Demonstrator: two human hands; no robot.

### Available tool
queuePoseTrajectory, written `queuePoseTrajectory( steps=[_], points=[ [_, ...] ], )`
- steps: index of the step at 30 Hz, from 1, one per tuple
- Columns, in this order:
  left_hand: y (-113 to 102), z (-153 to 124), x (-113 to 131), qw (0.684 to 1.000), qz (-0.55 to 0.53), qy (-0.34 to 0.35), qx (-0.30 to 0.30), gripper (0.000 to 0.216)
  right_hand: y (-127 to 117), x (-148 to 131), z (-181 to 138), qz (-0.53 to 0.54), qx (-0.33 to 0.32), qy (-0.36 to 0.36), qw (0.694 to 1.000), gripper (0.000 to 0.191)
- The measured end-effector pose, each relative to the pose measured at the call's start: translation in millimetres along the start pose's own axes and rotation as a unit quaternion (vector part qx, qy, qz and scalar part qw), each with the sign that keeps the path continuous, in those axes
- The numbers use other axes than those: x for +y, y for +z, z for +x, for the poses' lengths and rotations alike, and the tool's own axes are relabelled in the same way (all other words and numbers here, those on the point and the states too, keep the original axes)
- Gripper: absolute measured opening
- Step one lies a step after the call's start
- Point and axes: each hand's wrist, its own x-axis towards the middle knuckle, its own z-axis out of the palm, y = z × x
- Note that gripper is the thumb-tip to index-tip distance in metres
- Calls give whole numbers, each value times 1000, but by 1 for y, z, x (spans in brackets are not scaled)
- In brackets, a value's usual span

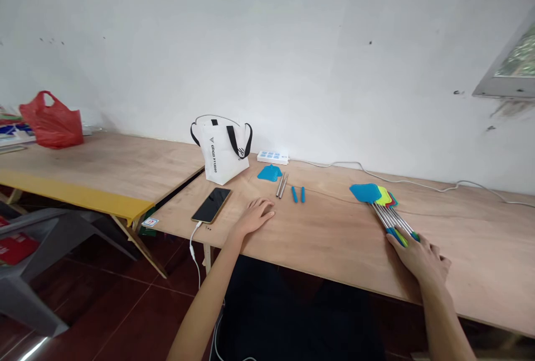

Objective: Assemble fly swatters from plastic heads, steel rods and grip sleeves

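My left hand lies flat on the table with its fingers stretched out, holding nothing. Beyond its fingertips are loose parts: blue flat swatter heads, a few thin metal rods and two blue handles. On the right, a fanned bunch of fly swatters rests on the table, with blue, yellow, red and green heads pointing away from me. My right hand is closed over their blue and green handles, thumb on the left side. The handle ends are hidden beneath the palm.
A phone on a white charging cable lies left of my left hand. Behind it stand a white bag with black straps and a power strip. Its cord runs along the wall. A second table holds a red plastic bag.
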Motion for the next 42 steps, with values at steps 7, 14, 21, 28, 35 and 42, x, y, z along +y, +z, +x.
queuePoseTrajectory(
  steps=[7,14,21,28,35,42],
  points=[
    [1,1,-1,1000,0,2,1,31,-4,-6,-1,-23,-24,9,999,70],
    [3,2,-4,1000,1,8,7,31,-2,-7,-5,-42,-15,12,999,69],
    [14,5,0,1000,24,-5,13,36,0,-7,-6,-39,2,9,999,70],
    [34,61,11,999,38,27,13,57,2,-7,-6,-15,4,18,1000,70],
    [58,98,8,996,58,-19,61,56,0,-23,-11,8,40,-7,999,72],
    [54,101,7,994,91,-28,61,42,0,-100,-49,74,-38,-253,964,59]
  ],
)
